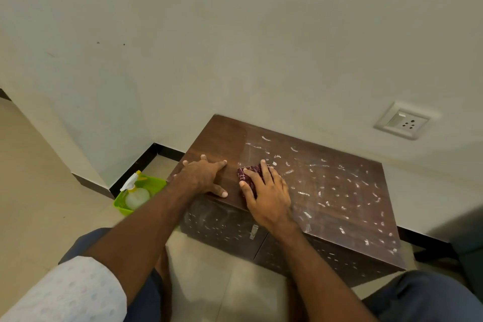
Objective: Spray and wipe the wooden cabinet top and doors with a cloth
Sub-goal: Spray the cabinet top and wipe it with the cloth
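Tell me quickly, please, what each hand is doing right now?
Left hand: open, flat on the cabinet top.
Right hand: open, pressing the cloth down.

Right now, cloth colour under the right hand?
The cloth is maroon with pale veining, seen in the head view.

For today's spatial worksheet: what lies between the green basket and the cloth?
The left hand, flat on the wiped left end of the cabinet top, lies between the basket and the cloth, as the head view shows.
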